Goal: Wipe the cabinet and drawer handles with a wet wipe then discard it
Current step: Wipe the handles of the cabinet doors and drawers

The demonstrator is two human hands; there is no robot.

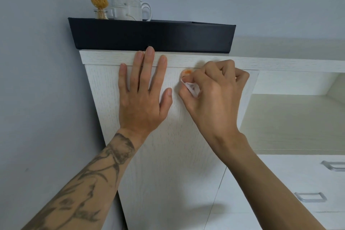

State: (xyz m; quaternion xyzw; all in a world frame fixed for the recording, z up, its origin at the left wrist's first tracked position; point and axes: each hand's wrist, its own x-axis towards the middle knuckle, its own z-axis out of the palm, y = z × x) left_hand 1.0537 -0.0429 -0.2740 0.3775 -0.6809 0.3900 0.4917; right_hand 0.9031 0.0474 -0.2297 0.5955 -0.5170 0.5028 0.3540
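Note:
My left hand (pixel 142 95) lies flat with straight fingers against the upper part of a white wood-grain cabinet door (pixel 168 155), fingertips reaching the top edge. Beside it, my right hand (pixel 212 95) pinches a small crumpled white wet wipe (pixel 192 87) and presses it against the door near its top. A small orange mark (pixel 187 71) shows on the door just above the wipe. Two metal drawer handles (pixel 310 197) (pixel 334 165) sit on white drawer fronts at the lower right, away from both hands.
A black tray (pixel 153 35) rests on the cabinet top, holding a white lidded mug (pixel 128 6) and a reed diffuser jar (pixel 100 7). A grey wall stands at the left. An open shelf recess (pixel 291 117) lies right of the door.

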